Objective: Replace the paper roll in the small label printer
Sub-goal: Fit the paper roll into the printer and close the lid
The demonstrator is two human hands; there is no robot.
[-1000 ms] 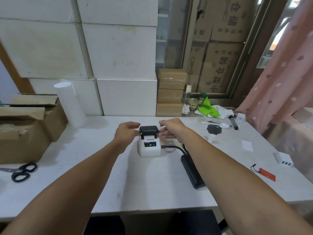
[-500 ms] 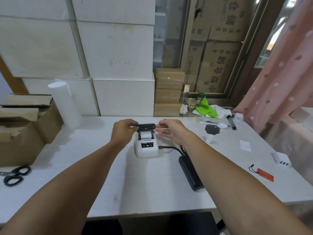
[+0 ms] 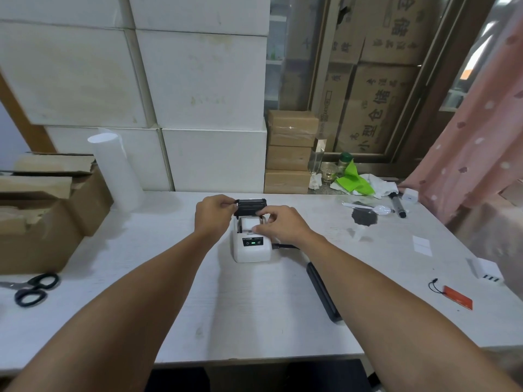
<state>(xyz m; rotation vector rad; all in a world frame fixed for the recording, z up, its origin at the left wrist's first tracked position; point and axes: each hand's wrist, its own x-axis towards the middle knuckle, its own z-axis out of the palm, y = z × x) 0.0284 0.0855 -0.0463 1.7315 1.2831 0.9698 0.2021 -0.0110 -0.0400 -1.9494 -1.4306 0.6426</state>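
Observation:
A small white label printer with a lit green light stands mid-table. Its black lid is tipped up and back, and a white paper roll shows in the bay below. My left hand pinches the lid's left end. My right hand rests over the printer's right top edge, its fingertips at the front lip of the bay beside the paper roll. A black cable leaves the printer's right side.
A black flat device lies right of the printer. Scissors and an open cardboard box sit at left, with a tall white roll behind. A red tag, white slips, a marker and a spoon lie at right.
The lid has swung up and back to fully open, exposing the paper roll. My right hand moved from the lid's right end down onto the printer's top edge.

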